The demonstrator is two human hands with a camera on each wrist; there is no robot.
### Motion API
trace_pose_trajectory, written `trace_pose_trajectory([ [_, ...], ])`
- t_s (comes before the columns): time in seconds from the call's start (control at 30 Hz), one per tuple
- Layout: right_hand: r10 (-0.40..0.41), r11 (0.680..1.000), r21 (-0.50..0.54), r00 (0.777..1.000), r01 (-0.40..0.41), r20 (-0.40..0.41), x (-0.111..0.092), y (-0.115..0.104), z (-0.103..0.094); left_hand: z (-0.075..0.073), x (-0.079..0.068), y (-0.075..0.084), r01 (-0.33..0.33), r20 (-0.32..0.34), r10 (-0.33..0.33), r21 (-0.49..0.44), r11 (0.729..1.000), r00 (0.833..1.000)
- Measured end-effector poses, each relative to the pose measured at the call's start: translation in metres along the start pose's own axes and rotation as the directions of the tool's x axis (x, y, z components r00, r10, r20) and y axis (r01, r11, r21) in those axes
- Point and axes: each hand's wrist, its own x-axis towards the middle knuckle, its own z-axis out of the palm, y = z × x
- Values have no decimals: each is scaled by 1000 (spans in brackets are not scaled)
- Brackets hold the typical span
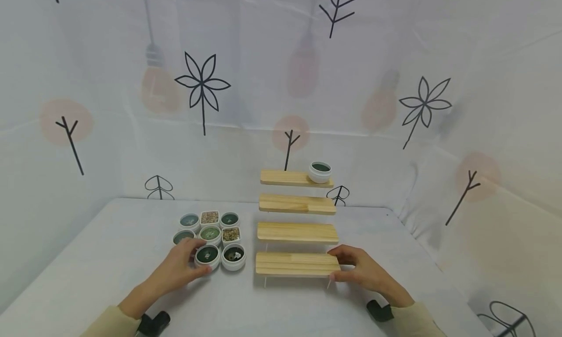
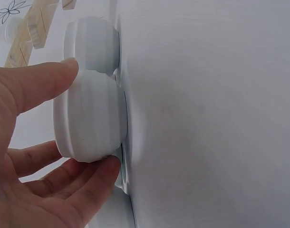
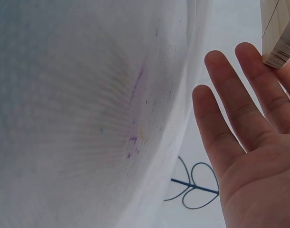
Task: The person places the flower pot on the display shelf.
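My left hand (image 1: pixel 177 266) grips a small round white pot (image 1: pixel 207 255) with a dark green top, the front-left one of a cluster. In the left wrist view, the thumb lies at one side of this pot (image 2: pixel 92 116) and fingertips at the other; its base is close to the white tabletop. My right hand (image 1: pixel 364 271) holds the right end of the lowest wooden shelf (image 1: pixel 294 265) between thumb and index finger. Its other fingers (image 3: pixel 226 95) extend nearly straight past the shelf end (image 3: pixel 280 47) in the right wrist view.
The wooden stand rises in stepped tiers, including two middle shelves (image 1: pixel 296 232). On the top shelf (image 1: pixel 283 177), a white pot (image 1: pixel 320 172) stands at the right end. Beside the gripped pot are another round pot (image 1: pixel 233 257) and a square pot (image 1: pixel 231 235). A patterned cloth (image 1: pixel 246 108) hangs behind.
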Motion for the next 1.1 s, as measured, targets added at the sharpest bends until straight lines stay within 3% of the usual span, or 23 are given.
trace_pose_trajectory([
  [0.4,8,1000,7,1000,-8,6,1,0,0,1,5,1,68,44,-68,6,998,997],
  [1.1,-6,1000,21,1000,6,1,-1,0,0,-3,4,-3,45,53,-43,-46,998,998],
])
